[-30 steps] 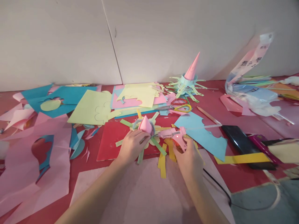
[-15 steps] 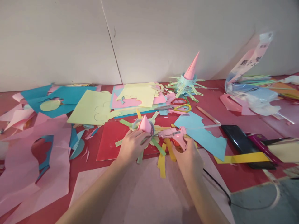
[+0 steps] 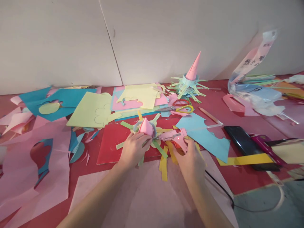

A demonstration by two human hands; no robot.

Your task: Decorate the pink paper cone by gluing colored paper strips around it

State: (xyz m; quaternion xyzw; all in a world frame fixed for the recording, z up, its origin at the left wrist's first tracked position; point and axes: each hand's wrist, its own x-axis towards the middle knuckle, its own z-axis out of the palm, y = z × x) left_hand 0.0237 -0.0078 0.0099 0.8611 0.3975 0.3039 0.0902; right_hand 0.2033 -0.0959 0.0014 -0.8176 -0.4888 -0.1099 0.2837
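My left hand [image 3: 135, 148] is closed on a pink paper cone [image 3: 146, 127], its fingers against the near side. Around the cone's base, green strips [image 3: 126, 125] and yellow strips [image 3: 163, 167] of paper spread outward. In my right hand [image 3: 191, 161] is a pink glue gun [image 3: 175, 136], fingers wrapped round its handle. Its nozzle points left and reaches the base of the cone; whether the tip touches the paper I cannot tell. A red board [image 3: 106, 142] lies beneath the paper piece.
Behind stands a finished-looking pink cone [image 3: 193, 68] on a fringed blue-green base. Scissors [image 3: 185, 109] lie before it. Blue paper [image 3: 201, 134], a black phone [image 3: 239, 142] and a plastic bag [image 3: 261, 98] are at right. Cut pink paper [image 3: 58, 171] covers the left. A black cord [image 3: 219, 185] trails from the gun.
Both hands keep nearly the same pose, the glue gun nozzle still at the cone's base. The whole view has shifted slightly.
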